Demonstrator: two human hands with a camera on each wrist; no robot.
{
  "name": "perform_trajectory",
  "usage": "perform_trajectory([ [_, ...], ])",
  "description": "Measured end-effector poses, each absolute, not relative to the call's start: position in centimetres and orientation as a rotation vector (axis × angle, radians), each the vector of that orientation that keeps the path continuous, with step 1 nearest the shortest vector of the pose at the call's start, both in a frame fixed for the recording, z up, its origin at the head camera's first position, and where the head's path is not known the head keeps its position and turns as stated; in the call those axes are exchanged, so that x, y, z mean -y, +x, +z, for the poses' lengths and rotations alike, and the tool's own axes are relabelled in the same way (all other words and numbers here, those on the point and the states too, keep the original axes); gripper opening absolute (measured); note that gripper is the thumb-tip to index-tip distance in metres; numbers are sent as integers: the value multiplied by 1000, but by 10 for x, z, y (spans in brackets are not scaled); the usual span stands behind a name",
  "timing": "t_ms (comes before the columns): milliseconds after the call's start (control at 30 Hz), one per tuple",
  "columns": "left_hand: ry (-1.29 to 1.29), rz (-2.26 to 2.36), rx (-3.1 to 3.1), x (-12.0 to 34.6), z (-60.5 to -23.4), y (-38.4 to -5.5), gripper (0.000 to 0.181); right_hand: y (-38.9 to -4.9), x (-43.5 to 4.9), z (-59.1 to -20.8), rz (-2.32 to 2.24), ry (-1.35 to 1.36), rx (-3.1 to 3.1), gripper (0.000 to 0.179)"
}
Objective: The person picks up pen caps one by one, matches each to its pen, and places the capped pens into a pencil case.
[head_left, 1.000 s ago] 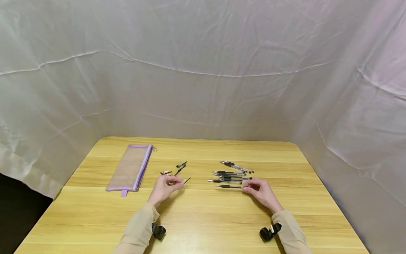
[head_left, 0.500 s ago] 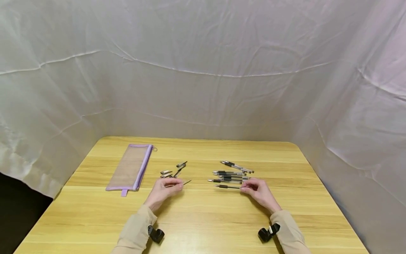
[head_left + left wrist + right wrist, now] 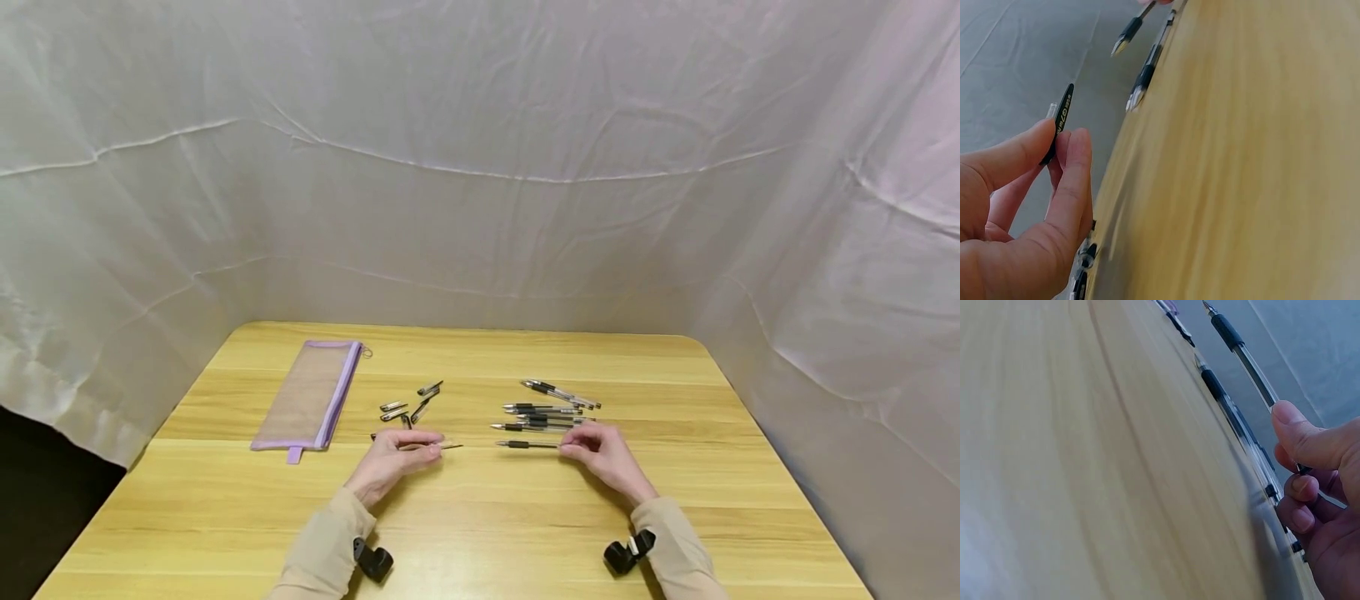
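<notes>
My left hand [image 3: 397,462] pinches a pen cap [image 3: 1065,112] between thumb and fingers; the cap is black with gold lettering and a clear clip. My right hand [image 3: 606,457] holds an uncapped gel pen [image 3: 1250,369] by its rear end, its metal tip pointing left toward the cap. The pen has a clear barrel and a black grip. Cap and pen are apart, with a gap between them in the head view. Several more uncapped pens [image 3: 536,408] lie just beyond my right hand. Several loose caps [image 3: 393,414] lie beyond my left hand.
A purple mesh zip pouch [image 3: 307,396] lies flat at the left on the wooden table [image 3: 480,533]. Pale cloth [image 3: 480,167] hangs round the table's back and sides. A black camera [image 3: 373,560] is strapped to each wrist.
My right hand has moved left with the pen, bringing its tip nearer the cap. The cap in my left hand has turned to lie more level and moved slightly right.
</notes>
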State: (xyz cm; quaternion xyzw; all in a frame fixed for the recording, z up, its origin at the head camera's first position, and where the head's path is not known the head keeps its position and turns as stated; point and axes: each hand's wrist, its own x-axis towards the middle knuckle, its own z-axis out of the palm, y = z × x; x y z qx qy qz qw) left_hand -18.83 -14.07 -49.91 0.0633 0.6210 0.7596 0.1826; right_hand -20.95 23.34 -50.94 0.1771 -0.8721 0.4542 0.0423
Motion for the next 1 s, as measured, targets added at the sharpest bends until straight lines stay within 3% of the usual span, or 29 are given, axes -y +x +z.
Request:
perform_trajectory([
  [1000,214,2114,-1702,116,-501,-188,43,-206,-210,-504,1488,594,2704,12],
])
